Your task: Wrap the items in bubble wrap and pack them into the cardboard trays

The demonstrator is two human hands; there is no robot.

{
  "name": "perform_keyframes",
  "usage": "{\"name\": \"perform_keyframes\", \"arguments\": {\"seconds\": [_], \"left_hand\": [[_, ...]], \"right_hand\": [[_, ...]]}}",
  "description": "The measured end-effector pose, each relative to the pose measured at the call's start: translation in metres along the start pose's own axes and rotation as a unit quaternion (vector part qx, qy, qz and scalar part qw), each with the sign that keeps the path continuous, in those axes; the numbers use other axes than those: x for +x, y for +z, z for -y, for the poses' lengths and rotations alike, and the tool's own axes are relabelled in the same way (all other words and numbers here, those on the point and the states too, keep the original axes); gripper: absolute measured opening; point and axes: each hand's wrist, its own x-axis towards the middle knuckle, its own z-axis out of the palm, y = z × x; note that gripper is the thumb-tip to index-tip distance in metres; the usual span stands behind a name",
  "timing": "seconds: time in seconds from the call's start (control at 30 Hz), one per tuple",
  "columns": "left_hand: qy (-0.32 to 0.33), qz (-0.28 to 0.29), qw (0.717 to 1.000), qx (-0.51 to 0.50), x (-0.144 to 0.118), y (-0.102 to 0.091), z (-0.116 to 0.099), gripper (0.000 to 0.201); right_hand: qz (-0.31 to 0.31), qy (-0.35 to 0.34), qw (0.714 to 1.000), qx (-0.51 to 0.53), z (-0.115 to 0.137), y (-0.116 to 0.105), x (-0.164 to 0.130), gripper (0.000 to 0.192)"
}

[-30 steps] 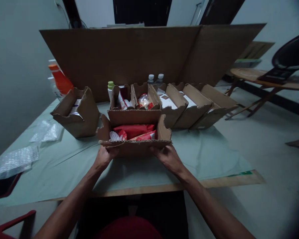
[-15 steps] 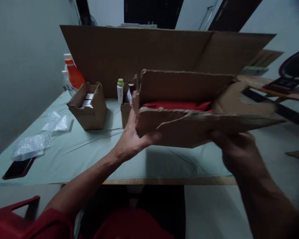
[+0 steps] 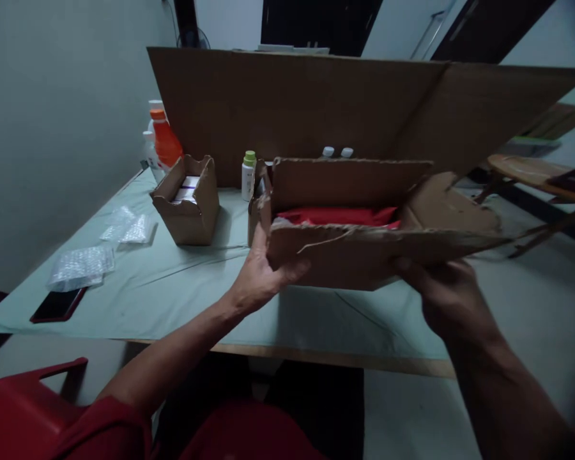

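Between both hands I hold an open cardboard box point(image 3: 335, 255) over the table. Something red point(image 3: 340, 216) lies inside it; its kind I cannot make out. My left hand point(image 3: 268, 275) grips the box's left end, thumb along the front wall. At the lower right, my right hand point(image 3: 441, 294) clasps the box with its thumb on the front and fingers underneath. The box's right flap point(image 3: 455, 204) sticks outward, and a torn strip hangs from the front edge. Behind its left end, a smaller cardboard box point(image 3: 253, 220) is partly hidden.
A cardboard holder point(image 3: 194, 220) with small white boxes stands left, near an orange bottle point(image 3: 167, 144) and a green-capped bottle point(image 3: 248, 176). Bubble wrap point(image 3: 81, 265) and a phone point(image 3: 57, 305) lie on the left. A tall cardboard sheet point(image 3: 292, 108) stands behind; a red stool point(image 3: 23, 409) is lower left.
The held box sits slightly lower and nearer the table, still in both hands. The view has turned a little, and two white bottle caps now show behind the box.
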Motion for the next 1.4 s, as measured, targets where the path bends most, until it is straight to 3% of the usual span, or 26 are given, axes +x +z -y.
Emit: {"name": "perform_keyframes", "arguments": {"seconds": [0.1, 0.23, 0.3, 0.4, 0.53, 0.67, 0.87, 1.07, 1.27, 1.4], "left_hand": [[-0.052, -0.076, 0.995, 0.045, -0.026, -0.025, 0.013, 0.069], [-0.107, -0.172, 0.973, 0.107, -0.067, -0.075, 0.029, 0.065], [-0.111, -0.222, 0.960, 0.133, -0.083, -0.093, 0.037, 0.062], [-0.094, -0.279, 0.944, 0.147, -0.098, -0.105, 0.050, 0.060], [-0.096, -0.316, 0.937, 0.115, -0.109, -0.099, 0.063, 0.071], [-0.076, -0.323, 0.940, 0.081, -0.115, -0.083, 0.064, 0.083], [-0.034, -0.323, 0.943, 0.067, -0.119, -0.065, 0.060, 0.070], [-0.052, -0.338, 0.939, 0.048, -0.123, -0.061, 0.060, 0.070], [-0.035, -0.333, 0.940, 0.064, -0.120, -0.048, 0.055, 0.076], [-0.067, -0.306, 0.947, 0.075, -0.125, -0.036, 0.056, 0.082]], "right_hand": [[0.076, 0.021, 0.997, 0.027, 0.007, 0.035, 0.002, 0.046], [0.180, -0.012, 0.977, 0.117, 0.017, 0.107, 0.019, 0.053], [0.222, -0.019, 0.962, 0.158, 0.017, 0.140, 0.028, 0.055], [0.251, -0.037, 0.949, 0.186, 0.009, 0.181, 0.037, 0.061], [0.224, -0.078, 0.947, 0.218, -0.001, 0.217, 0.044, 0.082], [0.189, -0.080, 0.961, 0.186, -0.001, 0.235, 0.047, 0.088], [0.132, -0.108, 0.975, 0.145, 0.007, 0.260, 0.042, 0.078], [0.068, -0.150, 0.978, 0.125, 0.010, 0.280, 0.031, 0.068], [0.063, -0.181, 0.973, 0.127, 0.004, 0.287, 0.034, 0.062], [0.062, -0.191, 0.968, 0.153, -0.006, 0.291, 0.032, 0.057]]}}
